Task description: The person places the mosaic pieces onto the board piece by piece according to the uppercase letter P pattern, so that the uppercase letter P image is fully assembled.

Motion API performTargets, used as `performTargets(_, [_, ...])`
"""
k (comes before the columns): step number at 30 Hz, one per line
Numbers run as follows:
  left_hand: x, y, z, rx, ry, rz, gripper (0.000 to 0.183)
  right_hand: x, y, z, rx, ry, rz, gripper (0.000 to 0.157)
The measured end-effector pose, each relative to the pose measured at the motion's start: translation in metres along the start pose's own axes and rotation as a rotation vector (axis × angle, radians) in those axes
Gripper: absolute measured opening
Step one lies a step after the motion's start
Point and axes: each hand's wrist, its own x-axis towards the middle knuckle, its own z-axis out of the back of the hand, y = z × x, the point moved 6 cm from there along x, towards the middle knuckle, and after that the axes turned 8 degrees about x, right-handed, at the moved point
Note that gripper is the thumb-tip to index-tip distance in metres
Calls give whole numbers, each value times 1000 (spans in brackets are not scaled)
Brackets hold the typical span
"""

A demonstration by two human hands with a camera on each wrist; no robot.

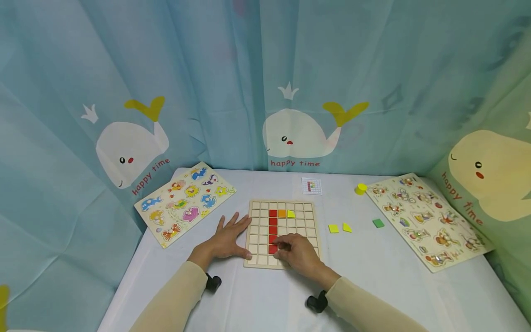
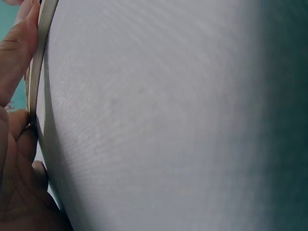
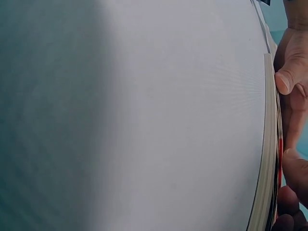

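Observation:
A square wooden grid board (image 1: 254, 262) lies flat in front of me. One of its columns holds a line of red square tiles (image 1: 273, 221). To the right of the topmost red tile sit an orange tile (image 1: 282, 213) and a yellow tile (image 1: 291, 214). My left hand (image 1: 226, 240) is spread along the board's left side, its thumb at the lower left corner and a fingertip at the edge higher up. Over the lower right of the grid, my right hand (image 1: 300, 252) has bent fingers, with index finger and thumb apart beside the lowest red tile (image 1: 272, 249).
Right of the board lie a yellow square (image 1: 333, 228), a yellow quarter-round piece (image 1: 347, 228) and a green square (image 1: 378, 223). A pattern card (image 1: 311, 186) is behind it. Yellow round pieces (image 1: 361, 188) stand near the right picture puzzle (image 1: 427, 221); another puzzle (image 1: 184, 203) lies left.

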Motion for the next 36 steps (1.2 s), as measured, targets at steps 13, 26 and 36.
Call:
performTargets(13, [0, 0, -1, 6, 4, -1, 114, -1, -6, 10, 167, -33, -64, 24])
performTargets(26, [0, 1, -1, 4, -4, 7, 115, 0, -33, 61, 225, -136, -109, 30])
performTargets(36, [1, 2, -1, -5, -2, -4, 118, -12, -73, 136, 138, -327, -188, 37])
